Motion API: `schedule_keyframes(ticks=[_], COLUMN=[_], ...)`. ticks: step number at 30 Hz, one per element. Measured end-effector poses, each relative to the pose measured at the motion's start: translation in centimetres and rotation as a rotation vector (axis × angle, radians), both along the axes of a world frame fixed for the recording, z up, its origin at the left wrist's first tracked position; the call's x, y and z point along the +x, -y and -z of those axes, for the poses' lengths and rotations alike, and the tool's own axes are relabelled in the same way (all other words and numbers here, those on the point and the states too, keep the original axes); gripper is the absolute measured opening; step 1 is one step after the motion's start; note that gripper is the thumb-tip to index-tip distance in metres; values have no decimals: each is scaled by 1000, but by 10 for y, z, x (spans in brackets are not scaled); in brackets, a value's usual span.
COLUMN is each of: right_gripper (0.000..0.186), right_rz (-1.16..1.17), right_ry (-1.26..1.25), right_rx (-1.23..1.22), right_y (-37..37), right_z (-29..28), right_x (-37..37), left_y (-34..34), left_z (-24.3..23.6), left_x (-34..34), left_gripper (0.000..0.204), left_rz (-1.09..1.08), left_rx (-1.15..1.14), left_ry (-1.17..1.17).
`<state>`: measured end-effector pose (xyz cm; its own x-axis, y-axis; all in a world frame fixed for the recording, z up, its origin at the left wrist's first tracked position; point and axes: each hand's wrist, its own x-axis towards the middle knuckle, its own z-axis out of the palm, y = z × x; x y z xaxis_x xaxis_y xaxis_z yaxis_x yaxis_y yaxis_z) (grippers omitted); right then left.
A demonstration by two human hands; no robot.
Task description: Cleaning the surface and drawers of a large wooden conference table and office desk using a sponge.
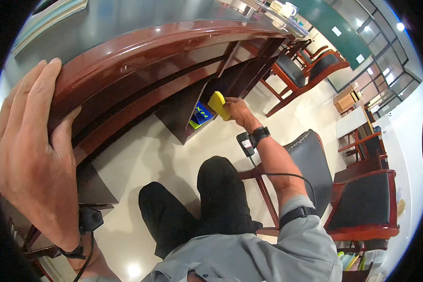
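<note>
My left hand (pixel 37 150) rests on the rounded edge of the dark red wooden desk (pixel 141 44). Its fingers lie stretched over the top and the thumb sits apart, against the front side. Low under the desk, my right hand (pixel 238 112) pinches a flat yellow pad (pixel 218 106) with a rounded end; its exact kind is unclear. Just left of the pad, a blue and yellow package (pixel 201 115) stands in an open compartment (pixel 185 123) below the desktop. The pad partly covers the compartment's opening, and the inside is mostly hidden.
My knees (pixel 218 188) face the desk. A black-seated wooden chair (pixel 310 155) stands close by my right arm, with more chairs (pixel 362 202) behind it. Books (pixel 51 21) lie on the desktop at far left. A cable (pixel 286 174) runs along my right forearm.
</note>
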<state>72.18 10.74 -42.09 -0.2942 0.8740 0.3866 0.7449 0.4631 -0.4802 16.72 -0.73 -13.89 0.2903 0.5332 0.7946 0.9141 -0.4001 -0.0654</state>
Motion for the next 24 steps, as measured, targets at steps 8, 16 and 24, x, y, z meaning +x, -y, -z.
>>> schedule_keyframes(ticks=[8,16,24], right_gripper=[52,39,43], right_rz=[563,328,377], right_ry=[629,886,902], right_rx=[123,757,336], right_y=[-61,-142,-186], right_z=[-66,-79,-60], right_x=[-30,9,55], left_y=[-1,-18,-34], left_z=[16,9,7], left_x=[-10,45,61], left_gripper=[63,60,63], left_rz=[-191,-207,-315], left_rx=[-18,27,-203], left_ry=[-72,-195,-203])
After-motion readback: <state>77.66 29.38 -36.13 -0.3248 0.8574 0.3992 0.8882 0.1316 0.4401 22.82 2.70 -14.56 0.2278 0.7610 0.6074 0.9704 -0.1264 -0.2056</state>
